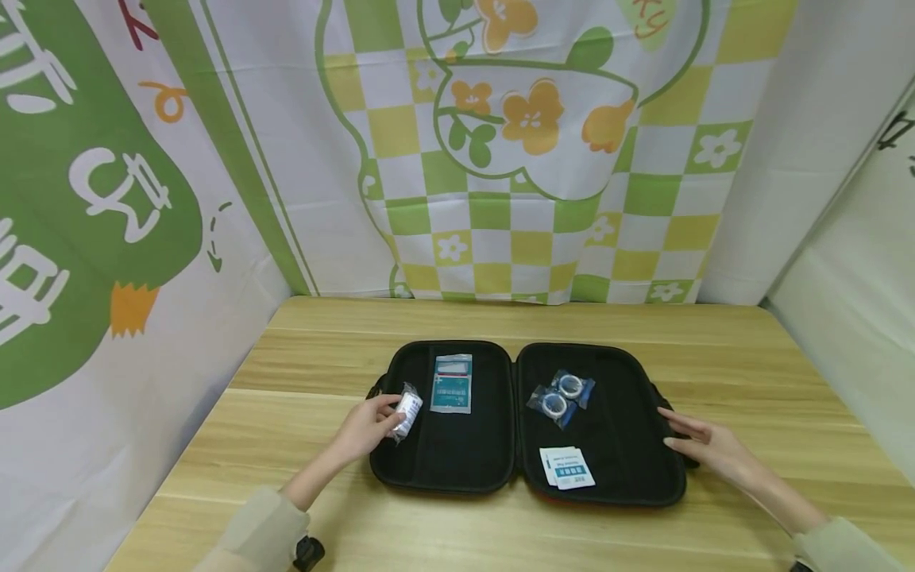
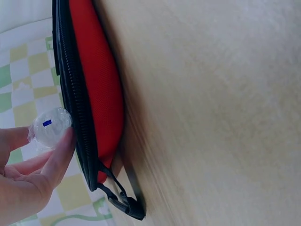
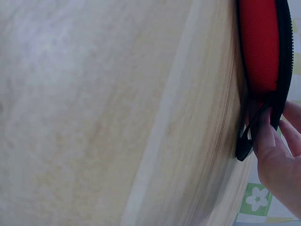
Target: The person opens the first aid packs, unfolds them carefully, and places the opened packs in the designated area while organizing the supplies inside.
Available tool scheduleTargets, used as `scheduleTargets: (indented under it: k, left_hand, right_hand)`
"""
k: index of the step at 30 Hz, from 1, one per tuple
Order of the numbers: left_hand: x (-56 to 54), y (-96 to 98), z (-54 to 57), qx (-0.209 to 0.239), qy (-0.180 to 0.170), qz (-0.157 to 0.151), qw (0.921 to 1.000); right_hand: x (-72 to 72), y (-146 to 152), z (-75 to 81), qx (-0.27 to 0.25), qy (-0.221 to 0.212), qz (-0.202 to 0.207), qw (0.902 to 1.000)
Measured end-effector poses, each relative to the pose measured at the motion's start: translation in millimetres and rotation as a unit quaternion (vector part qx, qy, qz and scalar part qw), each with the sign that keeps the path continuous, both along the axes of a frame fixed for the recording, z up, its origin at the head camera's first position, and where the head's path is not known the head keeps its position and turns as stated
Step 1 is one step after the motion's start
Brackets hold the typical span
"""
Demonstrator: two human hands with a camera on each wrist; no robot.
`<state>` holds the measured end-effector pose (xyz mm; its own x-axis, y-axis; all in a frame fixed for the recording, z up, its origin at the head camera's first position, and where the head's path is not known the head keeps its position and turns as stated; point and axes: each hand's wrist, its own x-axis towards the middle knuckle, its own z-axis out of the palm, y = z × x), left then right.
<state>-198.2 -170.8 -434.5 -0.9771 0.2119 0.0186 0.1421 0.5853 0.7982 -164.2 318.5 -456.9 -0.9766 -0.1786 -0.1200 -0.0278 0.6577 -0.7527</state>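
A black-lined zip case [image 1: 472, 469] with a red outer shell lies spread out on the table. My left hand [image 1: 367, 427] pinches a white bandage roll in clear wrap [image 1: 408, 413] over the left half's outer edge; in the left wrist view the roll [image 2: 51, 126] shows end-on beside the zip. At the far right rim, my right hand [image 1: 715, 451] grips the case's edge, thumb on the outer side near the strap [image 3: 244, 147] and fingers over the rim. A teal and clear packet [image 1: 452, 384] lies in the left half.
In the right half sit two white tape rolls in blue wrappers [image 1: 562, 397] and some small white and teal pad sachets [image 1: 568, 467]. Wooden table [image 1: 500, 532] surrounds the case. A patterned curtain [image 1: 500, 238] hangs behind the table's back edge.
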Motion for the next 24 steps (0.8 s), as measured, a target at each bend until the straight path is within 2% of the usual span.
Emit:
scheduleTargets:
  k: [6,11,14,20,24]
  left_hand:
    - [2.7,3.6,-3.9,-0.052,0.011,0.01,0.9985]
    - [3.3,6.6,-7.6,-0.069,0.023,0.011,0.9973]
    - [4.1,7.7,-9.9,-0.058,0.01,0.016,0.9982]
    - [6.8,5.9,-11.5,-0.001,-0.03,0.016,0.9994]
    - [7.8,4.0,-8.4,0.013,-0.05,-0.005,0.9987]
  right_hand:
    - [0.5,-0.1,0.0,0.001,-0.002,-0.003,1.0]
    - [1.7,0.1,1.3,0.002,-0.006,-0.006,1.0]
    - [2.2,-0.3,2.4,0.004,-0.002,-0.004,1.0]
    - [2.1,-0.8,3.0,0.005,-0.001,-0.004,1.0]
    - [1.9,0.3,3.3,-0.004,-0.001,-0.002,1.0]
